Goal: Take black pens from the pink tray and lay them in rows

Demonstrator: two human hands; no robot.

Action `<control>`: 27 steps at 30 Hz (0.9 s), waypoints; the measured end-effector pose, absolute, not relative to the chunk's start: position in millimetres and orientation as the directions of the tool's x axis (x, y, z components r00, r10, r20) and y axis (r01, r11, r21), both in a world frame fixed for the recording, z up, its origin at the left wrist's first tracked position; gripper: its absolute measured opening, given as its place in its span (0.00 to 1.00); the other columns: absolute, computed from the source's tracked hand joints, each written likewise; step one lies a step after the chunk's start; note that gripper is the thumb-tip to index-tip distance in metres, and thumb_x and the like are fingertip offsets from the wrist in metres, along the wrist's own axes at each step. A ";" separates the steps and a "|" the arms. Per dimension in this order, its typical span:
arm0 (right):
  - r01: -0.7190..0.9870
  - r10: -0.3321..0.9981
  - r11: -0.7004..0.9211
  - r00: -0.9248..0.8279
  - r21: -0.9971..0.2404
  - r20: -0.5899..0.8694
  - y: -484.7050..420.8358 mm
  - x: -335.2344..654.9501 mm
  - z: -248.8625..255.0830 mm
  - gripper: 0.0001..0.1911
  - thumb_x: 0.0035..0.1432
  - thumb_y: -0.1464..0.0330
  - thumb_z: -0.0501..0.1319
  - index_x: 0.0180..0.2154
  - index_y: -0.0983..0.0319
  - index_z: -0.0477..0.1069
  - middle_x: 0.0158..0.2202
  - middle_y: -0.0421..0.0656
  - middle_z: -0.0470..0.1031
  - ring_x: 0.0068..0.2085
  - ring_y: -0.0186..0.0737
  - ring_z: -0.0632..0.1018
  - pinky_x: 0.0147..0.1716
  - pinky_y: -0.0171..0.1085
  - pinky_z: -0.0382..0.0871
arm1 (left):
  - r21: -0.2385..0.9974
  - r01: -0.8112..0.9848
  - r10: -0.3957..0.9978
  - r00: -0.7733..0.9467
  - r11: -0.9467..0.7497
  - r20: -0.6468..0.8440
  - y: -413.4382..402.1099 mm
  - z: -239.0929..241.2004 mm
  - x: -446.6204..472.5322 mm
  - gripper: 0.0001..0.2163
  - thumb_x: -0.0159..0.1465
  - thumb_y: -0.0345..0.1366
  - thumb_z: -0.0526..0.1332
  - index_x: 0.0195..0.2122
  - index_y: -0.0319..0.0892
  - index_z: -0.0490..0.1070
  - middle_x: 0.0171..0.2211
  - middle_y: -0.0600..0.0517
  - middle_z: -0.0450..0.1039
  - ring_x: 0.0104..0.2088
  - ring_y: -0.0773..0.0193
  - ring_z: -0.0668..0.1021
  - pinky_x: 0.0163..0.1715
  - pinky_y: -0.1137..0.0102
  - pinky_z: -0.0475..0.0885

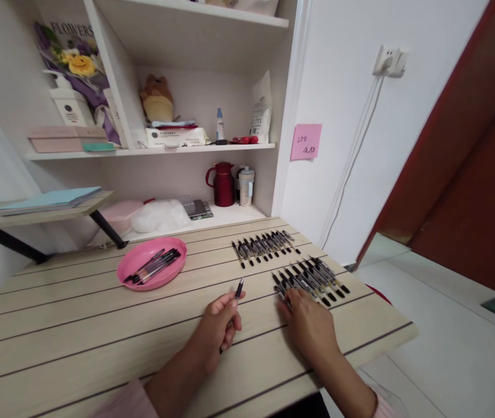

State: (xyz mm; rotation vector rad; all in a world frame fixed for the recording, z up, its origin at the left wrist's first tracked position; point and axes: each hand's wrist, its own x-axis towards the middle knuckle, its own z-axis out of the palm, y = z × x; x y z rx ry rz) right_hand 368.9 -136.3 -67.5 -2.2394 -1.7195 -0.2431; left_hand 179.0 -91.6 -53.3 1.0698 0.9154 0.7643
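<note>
My left hand point(221, 322) is closed around a pen point(239, 287), whose pointed tip sticks up beyond the thumb and whose other end shows below the fist. To the right, my right hand point(311, 325) rests at the left end of the nearer row of pens point(317, 276), its fingers curled on a pen point(276, 278) there and partly covering it. These pens have clear barrels and black ends, and lie slanted side by side. Behind them is a second row of similar pens point(265, 247). Several more pens point(155, 267) lie in a pink tray point(125, 278) at the left.
The striped wooden table point(99, 342) ends at a right edge above the floor. A raised stand point(99, 200) with black legs is at the left. Behind are white shelves point(230, 150) with a red jug point(223, 184), a cup point(246, 186) and a plastic bag point(160, 216).
</note>
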 end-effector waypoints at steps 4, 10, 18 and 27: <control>0.958 0.905 -0.249 0.281 -0.139 0.320 -135.9 371.0 -68.6 0.07 0.59 0.65 0.53 0.32 0.61 0.66 0.32 0.45 0.72 0.30 0.40 0.74 0.25 0.35 0.54 | 0.951 -0.085 0.870 0.434 0.297 -0.233 -91.4 -54.6 178.7 0.24 0.55 0.46 0.58 0.50 0.39 0.64 0.18 0.60 0.64 0.11 0.78 0.54 0.11 0.77 0.44; 0.908 0.886 -0.181 0.317 -0.378 0.339 -132.9 367.5 -65.8 0.08 0.58 0.65 0.54 0.30 0.61 0.67 0.30 0.44 0.73 0.29 0.39 0.73 0.26 0.35 0.55 | 0.970 -0.008 0.859 0.467 0.244 -0.212 -95.1 -54.9 181.2 0.23 0.55 0.46 0.58 0.48 0.37 0.66 0.17 0.59 0.65 0.10 0.78 0.55 0.10 0.77 0.46; -0.047 0.950 0.108 0.300 -0.993 0.090 -115.3 323.5 -51.6 0.19 0.45 0.52 0.62 0.25 0.62 0.68 0.20 0.40 0.72 0.23 0.36 0.69 0.23 0.33 0.58 | 0.983 0.067 0.869 0.460 0.170 -0.182 -103.2 -48.6 186.1 0.18 0.55 0.44 0.58 0.43 0.38 0.69 0.17 0.59 0.65 0.09 0.77 0.57 0.09 0.77 0.46; -0.306 0.953 0.115 0.301 -0.945 0.018 -108.5 317.0 -53.8 0.18 0.41 0.54 0.66 0.23 0.64 0.70 0.18 0.39 0.71 0.21 0.31 0.67 0.25 0.33 0.61 | 0.979 0.080 0.863 0.462 0.188 -0.203 -101.1 -48.8 187.0 0.14 0.55 0.43 0.57 0.38 0.39 0.69 0.14 0.59 0.64 0.09 0.77 0.55 0.10 0.77 0.45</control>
